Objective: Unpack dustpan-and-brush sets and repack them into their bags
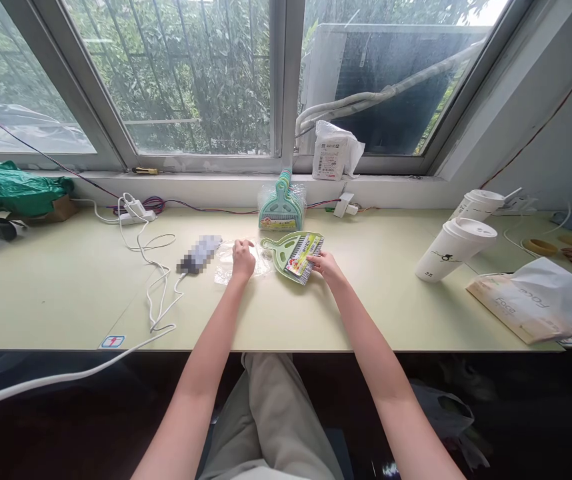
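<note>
Right hand (327, 267) pinches dustpan set (296, 257), apparently unwrapped. Left hand (243, 260) half-curled at clear bag (225, 256); grip indeterminate. Dustpan stack (282, 201) behind: wrapped.

Before me a pale yellow-green table (66, 287) runs along a white sill (211, 177) under grey-framed windows (287, 80), with leaves (231, 93) and a dark box (376, 90) outside. Daylight reaches me through the glass; the wall (561, 127) on my right is pale, and deep shadow fills the space below.
</note>
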`<state>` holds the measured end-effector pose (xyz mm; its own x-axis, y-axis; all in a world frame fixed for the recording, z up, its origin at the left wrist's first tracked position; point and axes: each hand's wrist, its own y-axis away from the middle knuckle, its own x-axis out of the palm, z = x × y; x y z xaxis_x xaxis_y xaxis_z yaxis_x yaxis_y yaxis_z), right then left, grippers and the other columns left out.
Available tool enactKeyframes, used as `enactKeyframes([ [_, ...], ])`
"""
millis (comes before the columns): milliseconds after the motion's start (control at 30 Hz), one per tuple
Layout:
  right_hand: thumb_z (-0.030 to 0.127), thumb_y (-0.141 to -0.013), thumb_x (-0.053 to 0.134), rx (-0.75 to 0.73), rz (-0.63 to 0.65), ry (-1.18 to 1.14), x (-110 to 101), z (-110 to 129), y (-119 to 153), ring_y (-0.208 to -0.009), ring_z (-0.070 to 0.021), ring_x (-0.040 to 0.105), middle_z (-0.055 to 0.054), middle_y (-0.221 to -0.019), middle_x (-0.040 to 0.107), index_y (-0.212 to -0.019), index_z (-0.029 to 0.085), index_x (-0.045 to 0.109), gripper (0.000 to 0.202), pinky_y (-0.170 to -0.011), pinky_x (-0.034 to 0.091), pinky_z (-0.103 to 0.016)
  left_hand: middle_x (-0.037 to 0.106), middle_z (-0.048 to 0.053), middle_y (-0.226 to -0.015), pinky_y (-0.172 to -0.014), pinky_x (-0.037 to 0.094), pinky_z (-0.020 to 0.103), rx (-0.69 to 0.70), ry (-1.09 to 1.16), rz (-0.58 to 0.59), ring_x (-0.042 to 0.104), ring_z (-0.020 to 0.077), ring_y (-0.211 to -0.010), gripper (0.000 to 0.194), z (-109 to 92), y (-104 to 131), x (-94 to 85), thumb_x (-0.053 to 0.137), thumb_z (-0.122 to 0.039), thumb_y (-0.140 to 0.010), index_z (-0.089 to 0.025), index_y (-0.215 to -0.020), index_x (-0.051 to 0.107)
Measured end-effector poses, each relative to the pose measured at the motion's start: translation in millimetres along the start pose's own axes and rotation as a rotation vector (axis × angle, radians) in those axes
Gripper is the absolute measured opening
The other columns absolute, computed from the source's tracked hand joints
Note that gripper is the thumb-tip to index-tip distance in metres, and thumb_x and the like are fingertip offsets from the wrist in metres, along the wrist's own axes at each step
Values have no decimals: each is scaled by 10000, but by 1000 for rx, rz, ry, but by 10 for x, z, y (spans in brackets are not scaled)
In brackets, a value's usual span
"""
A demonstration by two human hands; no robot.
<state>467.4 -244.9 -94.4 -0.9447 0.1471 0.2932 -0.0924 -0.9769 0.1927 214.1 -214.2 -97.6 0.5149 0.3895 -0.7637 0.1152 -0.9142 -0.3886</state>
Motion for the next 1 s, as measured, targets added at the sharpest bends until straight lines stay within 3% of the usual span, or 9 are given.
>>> enactKeyframes([
  [100,-7,-685,660,-1,6,9,8,-19,-2,-729,-176,725,-50,-814,756,-814,146,673,201,-678,612,-264,562,179,-1131,-965,415,461,-56,-121,44,503,331,-1137,272,-14,23,6,436,-232,-887,-146,-1107,569],
  [200,8,-691,669,-2,22,33,24,-33,5,-724,-174,724,-58,-822,756,-801,142,682,173,-659,606,-252,580,238,-1140,-961,395,521,-95,-262,139,481,388,-1157,449,-5,44,27,516,-452,-870,-93,-1138,554],
  [267,15,-689,676,7,38,54,36,-36,12,-729,-179,725,-64,-826,758,-796,140,687,165,-668,606,-261,561,250,-1190,-949,410,509,-80,-323,161,472,389,-1174,420,14,51,36,537,-412,-864,-94,-1137,567],
  [367,11,-678,688,30,61,70,59,-36,23,-735,-187,727,-67,-829,760,-805,136,690,179,-686,607,-278,556,218,-1211,-906,455,443,-31,-367,157,499,354,-1158,268,50,45,27,480,-217,-872,-136,-1088,616],
  [600,6,-706,673,33,55,51,134,-44,58,-733,-178,722,-65,-844,758,-807,135,690,164,-658,600,-262,623,191,-1047,-909,467,408,-24,-323,157,577,310,-1057,345,117,-13,-26,359,-40,-859,-139,-1008,654],
  [700,12,-701,682,36,86,44,174,-58,84,-748,-182,724,-70,-867,760,-833,136,693,182,-681,601,-270,633,164,-1045,-905,471,383,6,-252,52,582,287,-1053,386,114,-17,-52,337,-21,-866,-143,-1098,621],
  [833,43,-688,713,18,166,39,244,-97,123,-789,-192,725,-77,-894,758,-842,140,690,183,-696,604,-275,618,139,-1090,-914,467,350,166,-114,-115,559,258,-1089,389,25,20,-98,318,-73,-919,-141,-1223,551],
  [1000,77,-699,727,-68,110,-5,317,-146,150,-815,-197,716,-74,-918,747,-838,146,676,164,-745,612,-312,615,128,-1051,-914,455,354,319,-65,-131,557,252,-1054,348,-99,68,-117,337,-111,-940,-149,-1197,568],
])
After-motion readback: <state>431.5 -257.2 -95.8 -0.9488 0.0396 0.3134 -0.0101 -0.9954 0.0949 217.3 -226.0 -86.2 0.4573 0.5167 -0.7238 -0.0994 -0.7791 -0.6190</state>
